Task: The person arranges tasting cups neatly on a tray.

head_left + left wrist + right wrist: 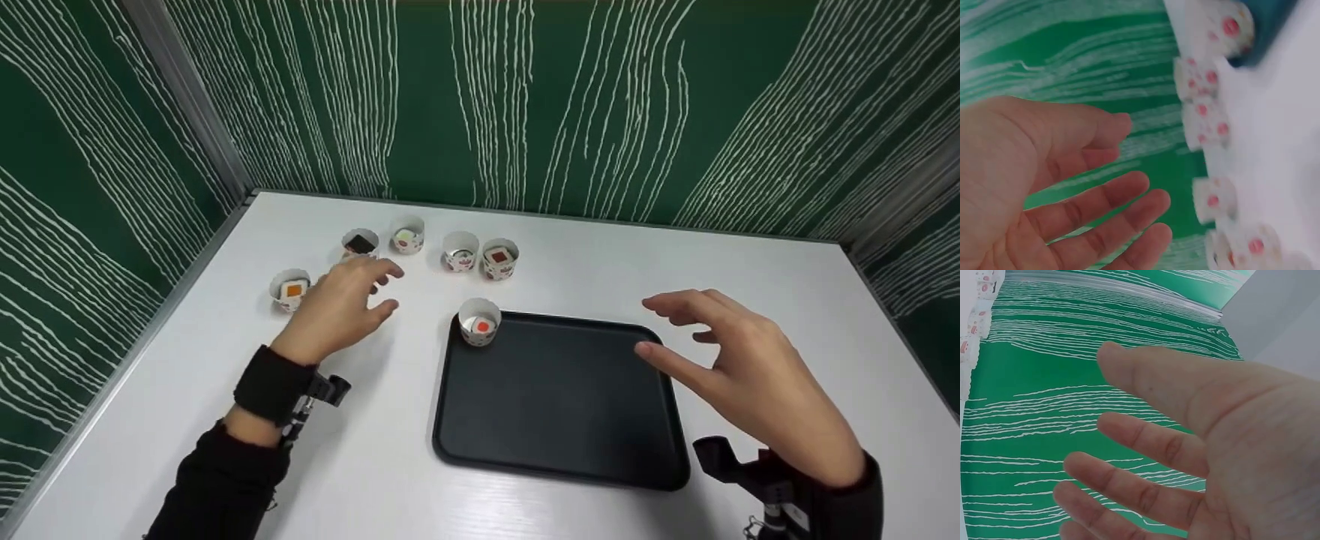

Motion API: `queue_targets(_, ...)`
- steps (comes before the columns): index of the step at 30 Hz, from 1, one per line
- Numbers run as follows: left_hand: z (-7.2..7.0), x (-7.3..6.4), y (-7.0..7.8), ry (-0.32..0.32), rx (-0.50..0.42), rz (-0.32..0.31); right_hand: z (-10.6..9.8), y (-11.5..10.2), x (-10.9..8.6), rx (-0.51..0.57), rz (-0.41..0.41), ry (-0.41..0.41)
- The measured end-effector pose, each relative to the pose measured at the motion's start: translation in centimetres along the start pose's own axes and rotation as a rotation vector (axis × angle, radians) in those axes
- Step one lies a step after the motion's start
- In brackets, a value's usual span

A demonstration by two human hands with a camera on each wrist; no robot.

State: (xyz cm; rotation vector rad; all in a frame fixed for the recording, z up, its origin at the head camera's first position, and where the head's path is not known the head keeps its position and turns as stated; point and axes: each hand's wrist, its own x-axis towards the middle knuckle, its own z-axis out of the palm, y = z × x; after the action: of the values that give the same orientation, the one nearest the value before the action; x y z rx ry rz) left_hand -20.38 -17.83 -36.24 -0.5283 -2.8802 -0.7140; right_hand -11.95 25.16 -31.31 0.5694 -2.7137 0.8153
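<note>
A patterned paper baking cup stands on the far left corner of the black tray and holds a white piece with an orange-red spot. My left hand hovers over the table left of the tray, fingers loosely bent, holding nothing. Close to it are a cup with an orange-topped piece and a cup with a dark piece, the latter partly behind the hand. My right hand hangs over the tray's right edge, thumb and fingers apart, with nothing between them; its palm fills the right wrist view's right side.
Farther back stand a cup with a pale yellow piece, a cup with a whitish piece and a cup with a dark red-topped piece. Green walls with white streaks border the white table at the back and sides.
</note>
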Motion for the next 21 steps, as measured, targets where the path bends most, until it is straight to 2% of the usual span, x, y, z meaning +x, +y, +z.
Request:
queue_targets(7, -2.4, -0.8, -4.3, 0.024, 0.044, -0.099, 0.1, 0.1, -0.1, -0.001, 0.004, -0.01)
queue_targets(14, -3.8, -0.7, -7.6, -0.023, 0.089, -0.187, 0.0, 0.2, -0.1, -0.01, 0.023, -0.025)
queue_targets(21, -4.4, -0.3, -9.7, -0.098, 0.145, -0.247, 0.1, 0.1, -0.1, -0.011, 0.03, -0.041)
